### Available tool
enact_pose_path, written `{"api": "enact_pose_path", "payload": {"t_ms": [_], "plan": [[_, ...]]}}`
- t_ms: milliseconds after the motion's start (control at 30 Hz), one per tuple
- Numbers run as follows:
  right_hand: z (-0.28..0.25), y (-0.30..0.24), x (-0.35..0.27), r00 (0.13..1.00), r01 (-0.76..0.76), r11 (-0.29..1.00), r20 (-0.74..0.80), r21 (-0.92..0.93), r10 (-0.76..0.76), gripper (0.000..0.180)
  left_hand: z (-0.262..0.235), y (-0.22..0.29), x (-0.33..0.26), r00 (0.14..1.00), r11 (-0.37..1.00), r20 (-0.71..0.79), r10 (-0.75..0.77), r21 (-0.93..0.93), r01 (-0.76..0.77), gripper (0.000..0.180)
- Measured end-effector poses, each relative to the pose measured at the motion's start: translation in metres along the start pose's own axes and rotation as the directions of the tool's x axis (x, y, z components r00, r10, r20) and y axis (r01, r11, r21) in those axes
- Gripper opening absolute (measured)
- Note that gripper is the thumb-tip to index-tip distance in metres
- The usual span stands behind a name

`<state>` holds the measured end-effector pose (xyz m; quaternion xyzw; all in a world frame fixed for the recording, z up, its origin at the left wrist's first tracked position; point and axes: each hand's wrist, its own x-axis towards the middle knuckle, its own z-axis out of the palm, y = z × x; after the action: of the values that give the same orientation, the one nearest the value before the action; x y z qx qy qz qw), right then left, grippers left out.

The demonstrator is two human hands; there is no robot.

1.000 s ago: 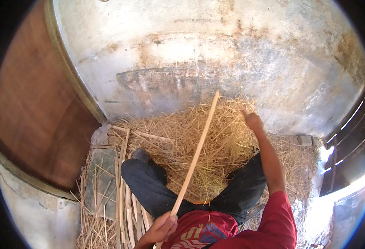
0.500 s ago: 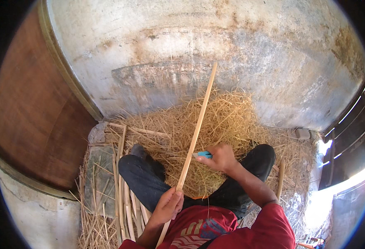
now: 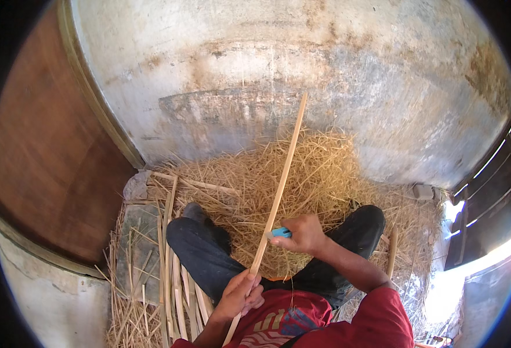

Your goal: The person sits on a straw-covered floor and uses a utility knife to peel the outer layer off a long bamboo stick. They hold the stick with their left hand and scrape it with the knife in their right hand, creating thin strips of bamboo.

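A long, pale strip of split bamboo or wood (image 3: 284,174) slants up and away from my lap, its far end narrowing to a point. My left hand (image 3: 241,294) is closed around its lower part near my belly. In my right hand (image 3: 303,234) I grip a blue-handled cutter knife (image 3: 280,232). The knife's tip end meets the strip's right edge a short way above my left hand. How much blade shows is too small to tell.
Thin curled shavings (image 3: 307,168) are heaped beyond my crossed legs, against a stained wall (image 3: 255,69). Several pale strips (image 3: 177,290) lie to my left, near a brown door (image 3: 52,156). A rod (image 3: 393,250) stands by my right knee.
My right hand with the knife has slid slightly down along the strip toward me. The strip and my left hand have shifted a little to the right.
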<state>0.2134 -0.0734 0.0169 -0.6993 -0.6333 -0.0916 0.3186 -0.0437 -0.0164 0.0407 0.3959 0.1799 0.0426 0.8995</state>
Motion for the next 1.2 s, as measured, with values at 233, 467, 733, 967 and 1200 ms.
{"api": "enact_pose_path", "payload": {"t_ms": [233,467,733,967,1200], "plan": [[-0.023,0.052,0.024,0.923,-0.357,0.922,0.096,-0.147,0.373,0.049,0.003,-0.005,-0.003,0.995,0.991,0.038,-0.091,-0.099,0.094,0.034],[-0.001,0.029,0.001,0.981,-0.196,0.980,-0.007,-0.041,0.196,0.060,0.002,-0.014,-0.008,0.987,0.966,0.047,-0.157,-0.203,0.163,0.033],[-0.016,0.035,0.001,0.956,-0.281,0.959,0.072,-0.034,0.283,0.060,-0.004,-0.021,-0.009,0.988,0.966,0.066,-0.136,-0.213,0.147,0.032],[-0.001,-0.020,-0.028,0.989,-0.117,0.989,0.099,0.087,0.108,0.057,-0.002,-0.010,-0.010,0.994,0.988,0.042,-0.097,-0.115,0.101,0.033],[-0.008,-0.010,-0.017,0.996,-0.039,0.999,0.077,0.009,0.038,0.058,-0.002,-0.013,-0.012,0.992,0.986,0.079,-0.097,-0.126,0.107,0.032]]}}
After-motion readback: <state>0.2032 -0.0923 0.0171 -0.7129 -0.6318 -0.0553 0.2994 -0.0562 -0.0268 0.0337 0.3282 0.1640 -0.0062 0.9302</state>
